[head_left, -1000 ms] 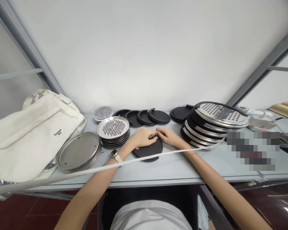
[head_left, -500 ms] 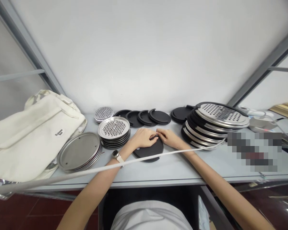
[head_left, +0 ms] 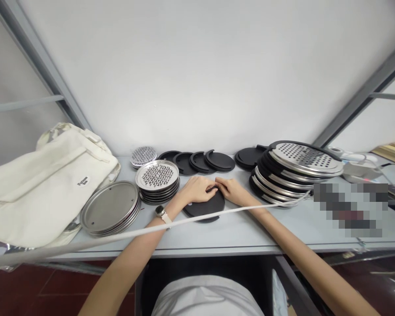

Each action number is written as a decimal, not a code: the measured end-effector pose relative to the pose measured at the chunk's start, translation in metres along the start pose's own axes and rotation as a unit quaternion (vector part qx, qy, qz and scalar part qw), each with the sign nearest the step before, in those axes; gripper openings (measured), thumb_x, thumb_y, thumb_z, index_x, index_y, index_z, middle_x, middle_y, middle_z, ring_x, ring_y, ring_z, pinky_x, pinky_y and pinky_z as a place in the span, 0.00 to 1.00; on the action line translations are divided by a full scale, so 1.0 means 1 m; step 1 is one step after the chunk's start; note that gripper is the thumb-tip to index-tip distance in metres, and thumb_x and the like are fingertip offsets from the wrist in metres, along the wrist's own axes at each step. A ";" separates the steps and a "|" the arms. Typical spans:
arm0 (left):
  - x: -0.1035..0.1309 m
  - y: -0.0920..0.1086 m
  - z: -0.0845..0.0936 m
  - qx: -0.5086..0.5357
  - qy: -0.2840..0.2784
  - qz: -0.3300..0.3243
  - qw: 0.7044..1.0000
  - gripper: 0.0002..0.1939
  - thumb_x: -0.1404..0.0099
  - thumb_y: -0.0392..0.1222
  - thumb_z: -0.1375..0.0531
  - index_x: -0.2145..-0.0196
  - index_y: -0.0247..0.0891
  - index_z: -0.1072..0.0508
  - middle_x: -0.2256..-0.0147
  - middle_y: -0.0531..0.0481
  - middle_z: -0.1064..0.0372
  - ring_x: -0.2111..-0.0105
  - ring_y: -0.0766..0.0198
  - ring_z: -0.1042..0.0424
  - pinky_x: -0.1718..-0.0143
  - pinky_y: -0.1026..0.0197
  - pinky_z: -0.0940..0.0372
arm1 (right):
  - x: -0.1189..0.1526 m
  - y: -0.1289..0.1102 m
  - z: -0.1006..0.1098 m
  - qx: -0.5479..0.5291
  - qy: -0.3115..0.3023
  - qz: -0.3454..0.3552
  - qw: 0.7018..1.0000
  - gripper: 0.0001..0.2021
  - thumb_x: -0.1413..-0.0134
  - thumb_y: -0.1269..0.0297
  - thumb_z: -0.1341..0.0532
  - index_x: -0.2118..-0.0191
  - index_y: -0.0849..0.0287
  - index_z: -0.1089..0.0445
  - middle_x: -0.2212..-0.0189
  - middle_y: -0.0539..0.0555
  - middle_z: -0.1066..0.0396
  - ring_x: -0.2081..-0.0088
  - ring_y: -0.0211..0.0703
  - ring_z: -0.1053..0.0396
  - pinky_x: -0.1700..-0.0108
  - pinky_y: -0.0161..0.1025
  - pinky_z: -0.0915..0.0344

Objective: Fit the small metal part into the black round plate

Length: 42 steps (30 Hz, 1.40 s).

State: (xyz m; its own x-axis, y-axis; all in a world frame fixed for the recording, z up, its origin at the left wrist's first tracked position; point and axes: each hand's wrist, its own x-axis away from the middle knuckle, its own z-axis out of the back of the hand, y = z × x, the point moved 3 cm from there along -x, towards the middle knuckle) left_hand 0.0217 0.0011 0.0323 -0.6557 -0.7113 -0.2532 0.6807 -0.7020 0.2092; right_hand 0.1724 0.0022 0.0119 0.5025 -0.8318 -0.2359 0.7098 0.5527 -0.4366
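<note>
In the head view, a round black disc (head_left: 206, 207) with a raised rim lies on the table in front of me. My left hand (head_left: 197, 189) is closed over its far-left edge, with thumb and fingers gripping the rim. At the disc's far-right edge, my right hand (head_left: 228, 188) pinches the rim, its fingertips close to those of my left. What lies under the fingers is hidden. Left of my hands stands a stack of round metal grater plates (head_left: 158, 175) with toothed holes. More black discs (head_left: 220, 161) overlap in a row beyond my hands.
Plain metal discs (head_left: 110, 206) are piled at the left beside a cream canvas bag (head_left: 49, 188). A tall stack of perforated metal plates in black rims (head_left: 303, 158) stands at the right. A pale cable (head_left: 125, 235) crosses in front of my forearms. The wall rises behind.
The view has shifted very slightly. Both hands stay at the rim of the black disc, with no clear movement.
</note>
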 end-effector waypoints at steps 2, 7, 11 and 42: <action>0.000 0.000 0.000 -0.002 0.003 0.001 1.000 0.11 0.37 0.45 0.45 0.74 0.39 0.30 0.75 0.51 0.30 0.76 0.64 0.35 0.74 0.62 0.50 | -0.001 0.001 -0.001 0.002 0.008 -0.002 1.000 0.10 0.40 0.69 0.53 0.70 0.59 0.38 0.78 0.51 0.34 0.76 0.38 0.39 0.70 0.33 0.47; -0.001 -0.002 -0.001 -0.003 0.009 0.003 1.000 0.11 0.37 0.44 0.45 0.74 0.39 0.31 0.75 0.51 0.31 0.76 0.64 0.35 0.74 0.62 0.51 | -0.003 0.004 -0.003 -0.004 0.008 -0.008 1.000 0.10 0.39 0.68 0.53 0.69 0.59 0.38 0.76 0.53 0.33 0.75 0.39 0.37 0.69 0.33 0.47; -0.002 -0.003 -0.003 0.002 0.014 0.002 1.000 0.12 0.37 0.45 0.45 0.76 0.38 0.32 0.76 0.51 0.31 0.76 0.64 0.36 0.75 0.62 0.52 | -0.005 0.005 -0.003 0.003 0.005 -0.017 1.000 0.10 0.40 0.69 0.53 0.70 0.58 0.39 0.77 0.52 0.33 0.75 0.38 0.38 0.70 0.33 0.47; -0.003 0.000 0.001 -0.003 -0.013 0.006 1.000 0.12 0.36 0.45 0.46 0.74 0.38 0.30 0.75 0.49 0.31 0.74 0.62 0.33 0.73 0.61 0.49 | -0.007 0.001 -0.004 0.055 -0.019 -0.037 0.998 0.10 0.43 0.73 0.53 0.71 0.59 0.37 0.77 0.55 0.30 0.76 0.39 0.36 0.71 0.33 0.48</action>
State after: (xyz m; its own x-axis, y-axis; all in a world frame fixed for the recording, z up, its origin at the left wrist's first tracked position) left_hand 0.0233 0.0031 0.0343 -0.6550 -0.7208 -0.2268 0.6907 -0.6929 0.2072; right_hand 0.1680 0.0082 0.0094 0.4636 -0.8689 -0.1736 0.7944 0.4944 -0.3529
